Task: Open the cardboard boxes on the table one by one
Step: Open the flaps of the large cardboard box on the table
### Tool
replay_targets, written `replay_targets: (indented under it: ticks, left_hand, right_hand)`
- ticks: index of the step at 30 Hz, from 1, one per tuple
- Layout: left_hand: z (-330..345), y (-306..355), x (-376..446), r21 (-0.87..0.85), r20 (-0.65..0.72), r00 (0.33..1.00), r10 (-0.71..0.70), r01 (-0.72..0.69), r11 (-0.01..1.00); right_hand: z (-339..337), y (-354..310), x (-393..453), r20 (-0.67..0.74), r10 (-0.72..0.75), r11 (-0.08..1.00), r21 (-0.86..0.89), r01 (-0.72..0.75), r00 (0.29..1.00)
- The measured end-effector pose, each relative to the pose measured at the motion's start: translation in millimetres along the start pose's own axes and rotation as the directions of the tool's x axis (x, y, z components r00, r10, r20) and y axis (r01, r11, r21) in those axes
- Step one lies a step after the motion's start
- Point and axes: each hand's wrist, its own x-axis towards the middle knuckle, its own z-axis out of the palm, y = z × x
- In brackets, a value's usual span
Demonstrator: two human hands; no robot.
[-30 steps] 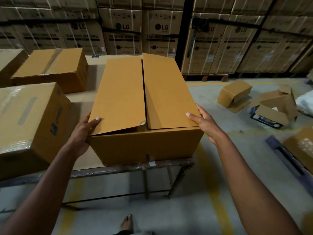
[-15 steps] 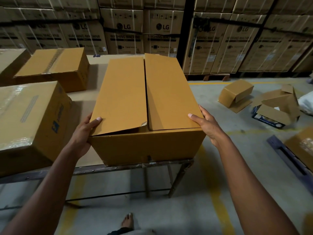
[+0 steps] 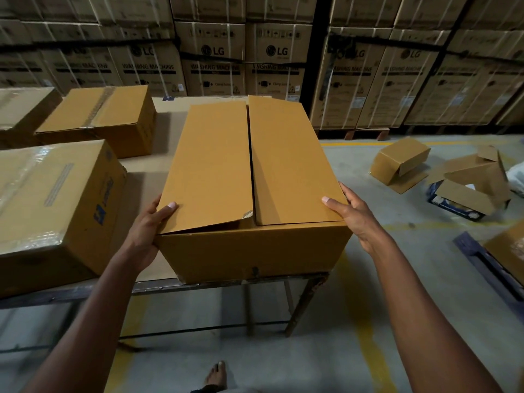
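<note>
box contents (image 3: 221, 226): hidden under flaps | left taped box (image 3: 51, 205): cropped by frame edge

Untaped cardboard box (image 3: 255, 251) at table's (image 3: 158, 287) front right corner (flaps loose), left hand (image 3: 147, 236), right hand (image 3: 354, 217) gripping its near corners

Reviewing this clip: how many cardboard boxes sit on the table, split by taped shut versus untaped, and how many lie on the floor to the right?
Untaped box held by the left hand and right hand: 1
Taped boxes on the table: 3
Opened boxes on the floor: 2
Total: 6; a further box at the right edge is cut off.
</note>
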Motion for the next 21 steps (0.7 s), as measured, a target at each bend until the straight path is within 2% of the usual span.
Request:
replay_targets:
  ticks: [21]
  left_hand:
    - [-2,-2,-4,-0.008,-0.023,1.0,-0.007,0.007,1.0]
  right_hand:
    - [4,-11,-9,-0.029,0.016,0.999,0.039,-0.015,0.999]
